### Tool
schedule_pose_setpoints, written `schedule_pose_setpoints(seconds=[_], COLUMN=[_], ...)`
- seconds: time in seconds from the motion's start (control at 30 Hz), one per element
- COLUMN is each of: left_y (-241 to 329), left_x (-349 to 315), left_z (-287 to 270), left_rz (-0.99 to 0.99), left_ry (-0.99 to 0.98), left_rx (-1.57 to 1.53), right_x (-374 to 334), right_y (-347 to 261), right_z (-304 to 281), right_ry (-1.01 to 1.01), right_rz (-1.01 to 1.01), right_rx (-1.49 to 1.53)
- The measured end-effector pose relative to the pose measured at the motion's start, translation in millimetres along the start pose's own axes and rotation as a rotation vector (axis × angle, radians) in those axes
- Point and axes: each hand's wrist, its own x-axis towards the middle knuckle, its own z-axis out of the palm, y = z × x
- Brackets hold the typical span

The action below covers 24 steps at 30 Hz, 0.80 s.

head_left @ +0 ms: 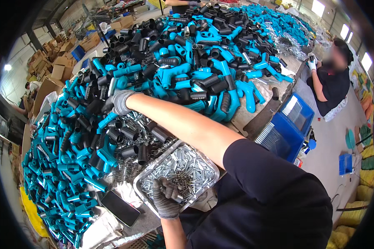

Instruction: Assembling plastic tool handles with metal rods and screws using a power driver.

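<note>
My right arm stretches across to the left over the pile. My right hand [122, 102], in a grey glove, touches the black and teal parts there; its fingertips blend into dark pieces, so any grip is unclear. Nearer me, my left hand [166, 196], in a striped grey glove, is held palm up with curled fingers above a metal tray [214, 171]. A short shiny metal cylinder [178, 198] shows at its fingers. Loose silvery metal pins [191, 166] and small dark pieces fill the tray. Black ribbed tubes [129, 133] and springs lie beyond it.
Teal pistol-shaped plastic housings [172, 74] heap across the table. A black phone [120, 208] lies left of the tray. Blue crates [293, 145] holding rows of metal rods stand at right. Another person [332, 79] works at the far right; cardboard boxes [62, 68] stack at back left.
</note>
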Motion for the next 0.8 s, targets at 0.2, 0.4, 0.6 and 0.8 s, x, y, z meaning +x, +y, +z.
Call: schedule_pose_setpoints(seconds=[0.2,0.4,0.6,0.8], left_y=[-2,0,-6,1], left_x=[-2,-2,1,0], left_z=[2,0,17,-14], left_rz=[0.018,0.006,0.016,0.028], left_ry=[0.056,0.058,0.053,0.051], left_rx=[0.006,0.013,0.037,0.001], right_x=[-74,-154,-80,-25], right_y=[72,154,148,1], right_z=[-63,-64,-21,-32], right_ry=[0.156,0.22,0.132,0.15], right_rz=[0.252,1.097,1.094,0.986], right_rx=[0.104,0.198,0.303,0.523])
